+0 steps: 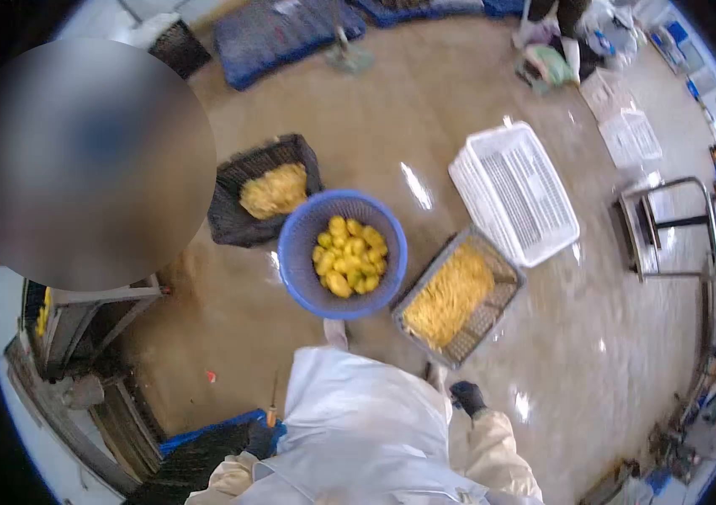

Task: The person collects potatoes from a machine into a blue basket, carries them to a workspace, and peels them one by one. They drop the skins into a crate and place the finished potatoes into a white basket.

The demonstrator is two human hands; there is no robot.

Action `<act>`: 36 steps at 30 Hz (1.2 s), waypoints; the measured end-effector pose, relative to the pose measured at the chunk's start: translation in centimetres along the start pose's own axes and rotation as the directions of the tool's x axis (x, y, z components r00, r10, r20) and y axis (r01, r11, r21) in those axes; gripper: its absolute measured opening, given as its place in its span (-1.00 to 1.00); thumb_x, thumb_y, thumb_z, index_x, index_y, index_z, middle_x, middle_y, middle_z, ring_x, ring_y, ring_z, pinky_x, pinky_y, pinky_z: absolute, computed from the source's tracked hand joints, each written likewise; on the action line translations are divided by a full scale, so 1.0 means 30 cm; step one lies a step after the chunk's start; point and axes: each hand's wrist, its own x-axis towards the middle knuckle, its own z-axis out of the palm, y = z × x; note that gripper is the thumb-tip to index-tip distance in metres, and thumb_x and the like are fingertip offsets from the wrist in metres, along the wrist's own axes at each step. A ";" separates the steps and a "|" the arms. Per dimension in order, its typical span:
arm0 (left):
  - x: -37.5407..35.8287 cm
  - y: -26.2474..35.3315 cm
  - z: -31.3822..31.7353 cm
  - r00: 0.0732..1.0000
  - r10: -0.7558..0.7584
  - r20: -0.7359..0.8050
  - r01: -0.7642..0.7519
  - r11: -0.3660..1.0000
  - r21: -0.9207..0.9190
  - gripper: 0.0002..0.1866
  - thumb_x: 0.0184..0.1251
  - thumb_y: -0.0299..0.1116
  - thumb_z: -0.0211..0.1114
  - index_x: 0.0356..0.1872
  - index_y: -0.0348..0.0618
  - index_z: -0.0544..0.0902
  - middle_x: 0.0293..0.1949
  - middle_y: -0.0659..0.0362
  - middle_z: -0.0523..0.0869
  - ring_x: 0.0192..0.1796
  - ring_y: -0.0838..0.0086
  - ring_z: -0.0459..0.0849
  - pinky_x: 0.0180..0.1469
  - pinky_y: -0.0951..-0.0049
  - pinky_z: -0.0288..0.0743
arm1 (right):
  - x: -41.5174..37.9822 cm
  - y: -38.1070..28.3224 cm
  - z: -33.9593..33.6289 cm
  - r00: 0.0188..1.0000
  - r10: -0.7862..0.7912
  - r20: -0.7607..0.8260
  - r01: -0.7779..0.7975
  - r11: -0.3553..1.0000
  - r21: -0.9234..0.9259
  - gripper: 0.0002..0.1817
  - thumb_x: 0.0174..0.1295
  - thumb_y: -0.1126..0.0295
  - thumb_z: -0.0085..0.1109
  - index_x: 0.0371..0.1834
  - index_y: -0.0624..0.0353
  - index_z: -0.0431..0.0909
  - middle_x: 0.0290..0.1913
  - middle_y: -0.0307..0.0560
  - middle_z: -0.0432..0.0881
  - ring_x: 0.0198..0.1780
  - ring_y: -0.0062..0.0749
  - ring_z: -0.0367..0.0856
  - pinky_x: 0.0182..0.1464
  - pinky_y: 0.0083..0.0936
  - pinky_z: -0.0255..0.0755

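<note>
My left hand [260,439], in a dark glove, is low beside the pale apron [366,412]. It is closed round the orange handle of a thin-bladed knife [272,411], whose blade points up. My right hand [467,396], also dark-gloved, hangs on the apron's other side, near a grey crate [499,310] of yellow strips [450,296]; blur hides how its fingers are set. In front of me a round blue basket [292,268] holds several yellow-green, rounded pieces of produce [350,257]. Left of that basket is a black crate [236,220] with a pale yellow heap [274,191].
White stacked crates [535,198] lie beyond the grey crate on the wet floor [392,109]. A metal-framed cart [682,223] stands at right. Blue padded bundles [278,38] line the back, near a person's legs [567,13] and bags. Metal machinery [89,328] is at left.
</note>
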 end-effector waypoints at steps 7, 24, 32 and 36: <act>0.129 0.343 -0.109 0.790 -0.471 -0.394 0.040 0.680 -0.732 -0.80 0.31 -0.25 0.14 -0.49 -0.05 0.52 -0.65 0.35 0.32 -0.59 0.56 0.32 -0.54 0.41 0.21 | 0.294 -0.050 0.210 0.949 -0.118 -0.293 0.072 0.984 -0.163 -0.79 0.10 0.25 0.10 -0.28 0.10 0.57 -0.34 0.09 0.60 -0.23 0.01 0.58 -0.22 -0.19 0.42; 1.292 0.697 0.188 0.640 0.286 -0.714 -0.638 0.715 -0.286 -0.67 0.25 -0.45 0.21 0.02 -0.36 0.51 -0.38 0.26 0.53 -0.38 0.61 0.45 -0.30 0.59 0.39 | 0.596 0.281 1.074 0.963 -0.081 0.255 0.154 0.947 -0.282 -0.61 0.06 0.14 0.17 -0.07 0.08 0.53 -0.06 0.08 0.56 0.02 -0.02 0.49 0.05 -0.20 0.37; 1.381 0.707 0.191 0.688 0.230 -0.688 -0.630 0.661 -0.408 -0.63 0.34 -0.36 0.12 0.09 -0.35 0.43 -0.49 0.22 0.48 -0.43 0.58 0.42 -0.35 0.51 0.39 | 0.702 0.331 1.269 0.862 -0.212 0.461 0.362 0.893 -0.268 -0.52 0.15 -0.08 0.01 -0.07 0.05 0.56 -0.23 0.13 0.62 -0.19 -0.01 0.60 -0.17 -0.09 0.42; 1.354 0.676 0.098 0.714 0.379 -0.588 -0.692 0.508 -0.513 -0.56 0.38 -0.29 0.07 0.16 -0.39 0.35 -0.42 0.26 0.46 -0.36 0.60 0.36 -0.26 0.50 0.31 | 0.723 0.405 1.155 0.791 -0.203 0.577 0.382 0.901 -0.207 -0.53 0.26 -0.05 -0.16 -0.07 0.08 0.53 -0.13 0.10 0.62 -0.19 -0.07 0.63 -0.19 -0.13 0.46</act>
